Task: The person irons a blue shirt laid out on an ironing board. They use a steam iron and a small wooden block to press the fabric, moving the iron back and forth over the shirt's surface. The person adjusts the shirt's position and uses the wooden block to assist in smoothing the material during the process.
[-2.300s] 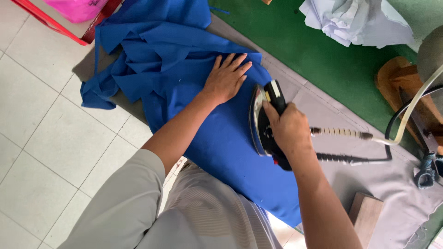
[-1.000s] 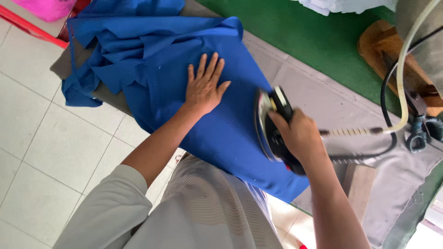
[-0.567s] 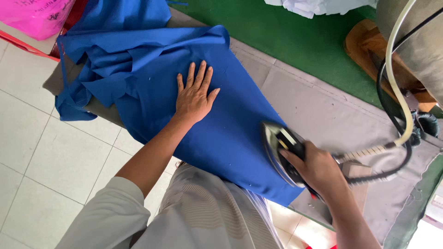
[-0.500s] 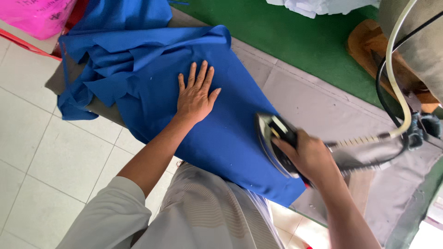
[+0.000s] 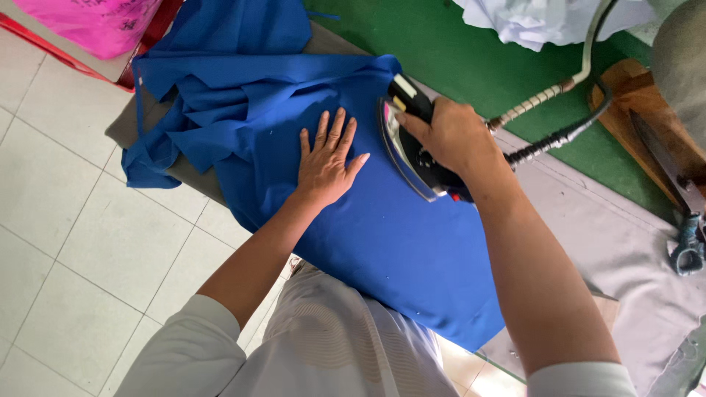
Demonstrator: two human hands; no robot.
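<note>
A blue cloth (image 5: 382, 242) lies spread over a grey padded ironing table (image 5: 632, 250), its far end bunched and hanging off the left edge. My left hand (image 5: 327, 162) presses flat on the cloth, fingers spread. My right hand (image 5: 448, 136) grips the handle of a black iron (image 5: 408, 151) whose soleplate rests on the cloth, just right of my left hand. The iron's cord and hose (image 5: 559, 125) run up to the right.
A green surface (image 5: 456, 51) lies beyond the grey pad, with white fabric (image 5: 551, 18) at the top. A wooden stand (image 5: 647, 117) and dark scissors (image 5: 687, 220) sit at the right. A pink bag (image 5: 95, 22) is at top left above the white tiled floor (image 5: 73, 242).
My right hand has slid the iron from the cloth's near right end up toward the far end, close beside my left hand. My left hand stayed pressed on the cloth.
</note>
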